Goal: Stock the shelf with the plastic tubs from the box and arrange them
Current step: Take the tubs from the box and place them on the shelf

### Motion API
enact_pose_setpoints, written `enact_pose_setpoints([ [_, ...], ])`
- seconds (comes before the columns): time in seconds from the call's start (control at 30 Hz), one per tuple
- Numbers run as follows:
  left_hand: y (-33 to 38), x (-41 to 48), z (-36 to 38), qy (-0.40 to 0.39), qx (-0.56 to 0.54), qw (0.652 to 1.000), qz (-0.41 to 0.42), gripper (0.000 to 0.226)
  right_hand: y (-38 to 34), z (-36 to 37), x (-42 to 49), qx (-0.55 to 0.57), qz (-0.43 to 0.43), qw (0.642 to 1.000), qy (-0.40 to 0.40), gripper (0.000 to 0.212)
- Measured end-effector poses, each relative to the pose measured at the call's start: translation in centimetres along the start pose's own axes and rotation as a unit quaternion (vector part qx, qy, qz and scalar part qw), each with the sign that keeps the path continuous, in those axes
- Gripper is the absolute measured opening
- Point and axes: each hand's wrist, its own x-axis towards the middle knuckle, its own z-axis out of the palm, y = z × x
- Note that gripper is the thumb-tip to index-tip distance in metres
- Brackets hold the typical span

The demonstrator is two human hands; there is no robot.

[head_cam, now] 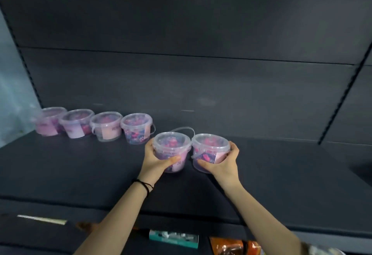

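A: What are the hands doing?

B: The left hand (159, 159) is wrapping around a round clear plastic tub with pink and blue contents (171, 154), the thumb lying across its front and the fingers curling behind. The right hand (222, 163) is gripping a second round clear tub with a pink label (210, 152) in the same way. Both tubs are standing upright and touching each other on the matte dark grey shelf (80, 170).

A: And the other tubs?

B: Four more clear lidded tubs (91, 124) are sitting in a row at the back left of the shelf, close together, each with a thin bendy plastic handle and a pale label. The picture there is a little blurred. A thin black band (146, 185) is circling the left wrist.
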Motion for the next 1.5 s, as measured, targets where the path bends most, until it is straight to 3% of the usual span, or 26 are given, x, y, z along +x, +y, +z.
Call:
enact_pose_setpoints([
  [0.3,-1.8,6.6,-0.3,0.046,0.045,0.998,0.002,0.102,0.8,2.4,5.4,-0.028,-0.025,0.999,0.014,0.104],
  [0.57,-3.4,10.3,-0.2,0.066,0.065,0.996,-0.011,0.093,1.3,5.4,7.6,-0.063,-0.009,0.998,0.023,0.112],
  [0.83,-2.7,10.4,1.1,0.1,0.075,0.992,-0.006,0.089,1.8,7.0,9.0,-0.095,0.026,0.994,0.05,0.123],
  [1.07,-0.5,8.4,0.4,0.085,0.146,0.985,-0.037,0.093,1.2,5.8,7.8,-0.088,0.022,0.996,-0.001,0.128],
  [1.13,0.2,6.6,0.4,0.091,0.144,0.984,-0.046,0.086,1.2,4.6,6.6,-0.08,0.017,0.997,-0.01,0.12],
  [1.23,0.8,3.7,0.7,0.095,0.142,0.984,-0.045,0.043,0.8,2.3,4.3,-0.092,0.0,0.996,-0.008,0.09],
  [1.3,1.1,1.2,1.1,0.098,0.143,0.984,-0.041,0.042,0.3,0.5,2.3,-0.098,-0.008,0.995,-0.022,0.08],
  [1.5,2.4,-8.2,2.4,0.117,0.155,0.981,-0.007,0.037,-0.4,-5.9,-4.8,-0.093,-0.036,0.993,-0.055,0.076],
])
